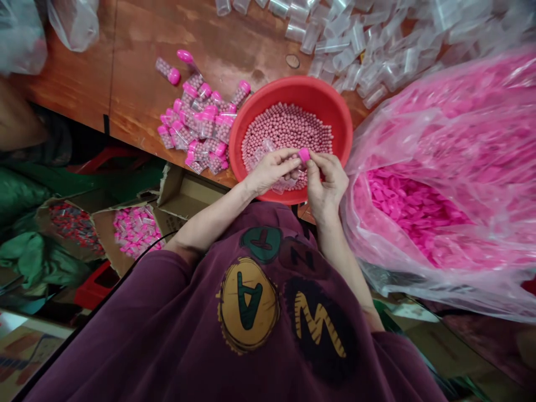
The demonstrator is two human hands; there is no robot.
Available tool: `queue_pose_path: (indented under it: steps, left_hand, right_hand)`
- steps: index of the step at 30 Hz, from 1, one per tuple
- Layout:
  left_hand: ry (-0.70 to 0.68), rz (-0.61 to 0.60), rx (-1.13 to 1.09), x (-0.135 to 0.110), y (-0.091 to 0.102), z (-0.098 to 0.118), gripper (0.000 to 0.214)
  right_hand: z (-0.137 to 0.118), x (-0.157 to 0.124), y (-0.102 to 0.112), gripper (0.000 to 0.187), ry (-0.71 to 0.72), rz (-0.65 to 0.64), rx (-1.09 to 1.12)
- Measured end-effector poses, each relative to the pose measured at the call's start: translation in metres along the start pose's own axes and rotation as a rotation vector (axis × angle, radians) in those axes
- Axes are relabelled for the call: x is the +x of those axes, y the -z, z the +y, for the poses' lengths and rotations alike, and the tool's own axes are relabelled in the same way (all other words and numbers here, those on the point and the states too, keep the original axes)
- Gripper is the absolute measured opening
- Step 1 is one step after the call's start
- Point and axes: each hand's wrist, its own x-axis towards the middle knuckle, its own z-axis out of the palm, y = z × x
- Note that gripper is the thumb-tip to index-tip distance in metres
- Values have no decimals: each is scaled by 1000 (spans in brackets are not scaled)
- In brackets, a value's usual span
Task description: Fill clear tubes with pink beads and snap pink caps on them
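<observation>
Over the near rim of a red bowl full of small pink beads, my two hands meet. My left hand is closed round a clear plastic vial, mostly hidden by the fingers. My right hand pinches a pink cap at the vial's top. Both hands touch each other at the cap.
A heap of filled, pink-capped vials lies left of the bowl on the wooden table. Empty clear vials are piled behind. A clear bag of pink caps sits right. Cardboard boxes of vials stand below left.
</observation>
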Motion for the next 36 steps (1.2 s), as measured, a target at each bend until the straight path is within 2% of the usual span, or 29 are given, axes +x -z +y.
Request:
queue_pose_path:
  steps: [3, 7, 10, 14, 21, 26, 31, 33, 36]
  left_hand:
    - [-50, -23, 11, 6, 5, -4, 32]
    - [-101, -81, 49, 14, 10, -2, 42]
    - [-169, -98, 84, 22, 9, -2, 45]
    - [-289, -57, 160, 31, 7, 0, 46]
    - [-306, -161, 174, 23, 10, 16, 56]
    - [-267, -64, 126, 17, -3, 12, 50]
    - [-210, 15, 51, 10, -18, 11, 26]
    - [-199, 82, 11, 5, -25, 14, 18]
    - [-175, 163, -75, -4, -36, 21, 16]
  right_hand:
    - [-3, 4, 0, 33, 25, -17, 4]
    - [-6, 15, 12, 31, 76, -71, 59]
    - [-6, 20, 17, 34, 55, -53, -17]
    - [-4, 24, 13, 36, 103, 8, -80]
    - [-7, 31, 13, 33, 163, 3, -104]
    - [-17, 28, 4, 33, 80, 104, 75]
    - [-19, 21, -5, 38, -29, 139, 71]
    - [-18, 18, -9, 36, -8, 142, 52]
    - [-20, 14, -11, 35, 116, 124, -1]
